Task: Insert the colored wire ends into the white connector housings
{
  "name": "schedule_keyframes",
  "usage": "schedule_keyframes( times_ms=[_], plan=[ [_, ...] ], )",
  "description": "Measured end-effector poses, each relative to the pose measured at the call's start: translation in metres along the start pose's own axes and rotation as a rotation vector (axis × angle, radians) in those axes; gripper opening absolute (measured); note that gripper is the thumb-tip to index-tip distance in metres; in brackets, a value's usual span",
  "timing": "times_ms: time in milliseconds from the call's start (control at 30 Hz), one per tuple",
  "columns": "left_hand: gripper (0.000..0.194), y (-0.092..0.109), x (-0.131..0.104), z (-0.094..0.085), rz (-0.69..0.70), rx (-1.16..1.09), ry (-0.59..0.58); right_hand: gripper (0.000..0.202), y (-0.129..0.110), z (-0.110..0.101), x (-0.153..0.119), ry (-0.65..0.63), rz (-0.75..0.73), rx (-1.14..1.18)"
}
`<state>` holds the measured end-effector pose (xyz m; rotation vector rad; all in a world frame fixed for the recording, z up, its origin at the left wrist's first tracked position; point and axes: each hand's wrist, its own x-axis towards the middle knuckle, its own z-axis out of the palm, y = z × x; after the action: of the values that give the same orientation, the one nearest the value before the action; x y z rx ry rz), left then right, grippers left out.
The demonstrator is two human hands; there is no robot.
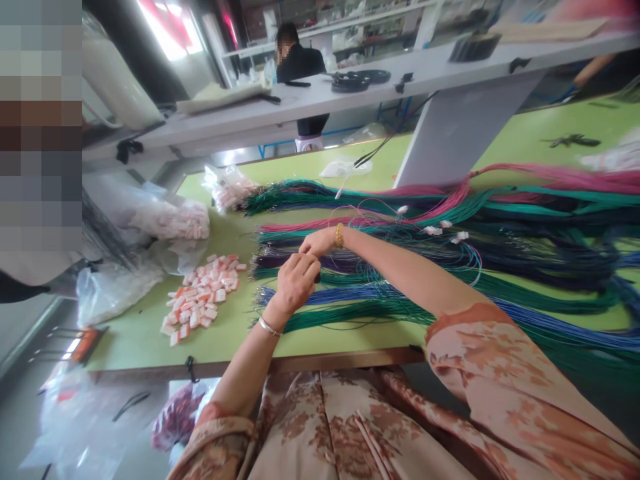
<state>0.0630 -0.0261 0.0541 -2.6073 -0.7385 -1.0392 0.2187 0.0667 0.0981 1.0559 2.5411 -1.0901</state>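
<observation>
My left hand [297, 283] is closed, fingers bent, just in front of my right hand [320, 243]. The fingertips of both meet over the bundles of wire, and whatever is pinched between them is hidden. Beneath and around them lie pink wires [300, 224], dark purple wires [277, 259], blue wires [350, 292] and green wires [340, 315], their ends pointing left. To the left of my hands is a loose heap of small white-and-orange plastic connectors [200, 297]. Right of my right wrist, several white connectors [433, 231] sit on thin wires.
Plastic bags of connectors [187, 221] stand at the back left of the green table [150, 343]. A raised grey shelf [210, 123] with black cable coils [350, 81] crosses behind. An orange pronged object [85, 345] is at the left corner. Another person [303, 63] sits beyond.
</observation>
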Motion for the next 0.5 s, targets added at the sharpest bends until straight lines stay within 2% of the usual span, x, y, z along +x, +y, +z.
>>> schedule_keyframes(
  times_ms=[200,300,367,500],
  plan=[
    [0.022,0.007,0.001,-0.003,0.018,0.067,-0.056,0.033,-0.001,-0.001,0.002,-0.045,0.001,0.056],
    [0.022,0.009,0.000,-0.001,-0.032,0.051,-0.071,0.031,-0.003,0.002,0.002,0.005,0.020,0.087],
    [0.023,0.010,-0.001,0.001,-0.070,0.039,-0.075,0.033,-0.007,0.005,0.000,0.124,0.070,0.109],
    [0.023,0.013,-0.008,0.008,-0.193,0.099,-0.032,0.042,-0.020,0.009,-0.007,0.473,0.203,0.023]
  ],
)
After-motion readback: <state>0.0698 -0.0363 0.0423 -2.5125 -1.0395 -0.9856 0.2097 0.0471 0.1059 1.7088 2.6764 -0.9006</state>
